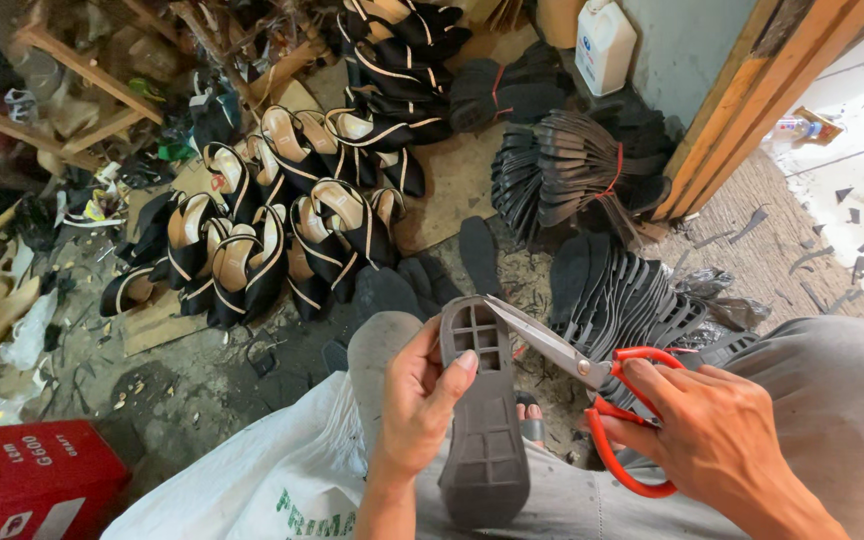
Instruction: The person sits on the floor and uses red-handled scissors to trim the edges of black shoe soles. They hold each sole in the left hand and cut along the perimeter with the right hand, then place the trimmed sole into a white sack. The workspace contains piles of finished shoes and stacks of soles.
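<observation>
I see both arms bare to the wrist, no sleeves, gloves, rings or watch on my left hand (420,400) or right hand (712,435). My legs wear loose grey trousers (832,390), the fabric slightly creased at the knees.

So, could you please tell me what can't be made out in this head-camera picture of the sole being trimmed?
- Scissors: the right hand covers much of the red handles.
- Shoe sole: the left hand hides its left edge; its other face is turned away.
- Sandals: pile too crowded to count.
- White bag: cut off by the bottom edge.
- White jug: top cut off by the upper edge.
</observation>
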